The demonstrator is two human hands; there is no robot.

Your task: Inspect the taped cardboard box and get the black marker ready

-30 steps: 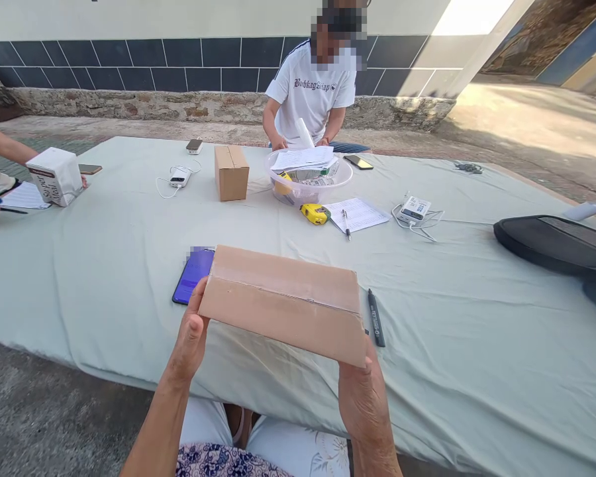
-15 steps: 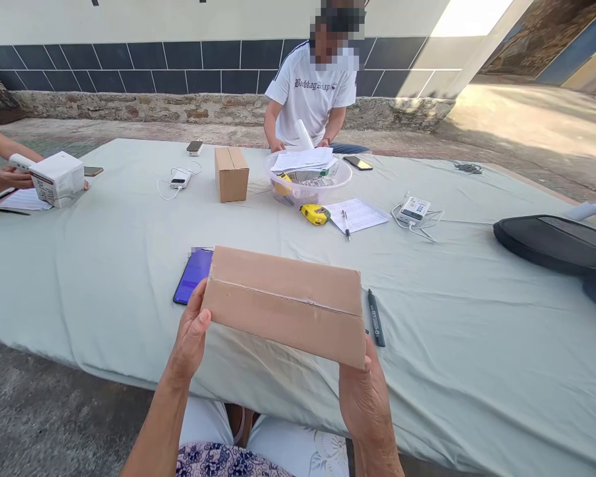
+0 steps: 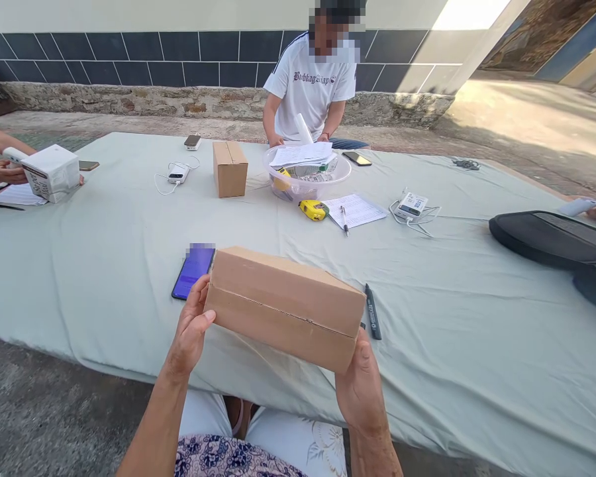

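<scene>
Between my two hands is a brown cardboard box point(image 3: 283, 315), tilted so that a long face with a seam points toward me. My left hand point(image 3: 191, 328) grips its left end, thumb on the near face. My right hand point(image 3: 360, 381) holds the lower right corner, its other fingers hidden behind the box. A phone with a purple screen point(image 3: 193, 271) lies by the box's left end. Just past the right end lies a black marker point(image 3: 373, 313).
Across the cloth-covered table point(image 3: 104, 265) stand a smaller cardboard box point(image 3: 230, 173) and a plastic basin point(image 3: 308, 182) of papers. Nearby lie a yellow tape measure point(image 3: 313, 210), a pen on paper point(image 3: 360, 213), and a power bank point(image 3: 411, 205). A person point(image 3: 310, 86) sits opposite; others' hands show at both sides.
The box has tipped in my hands, so a strip of its upper side now shows behind the seamed face. Its right end has shifted slightly. Both hands keep their hold.
</scene>
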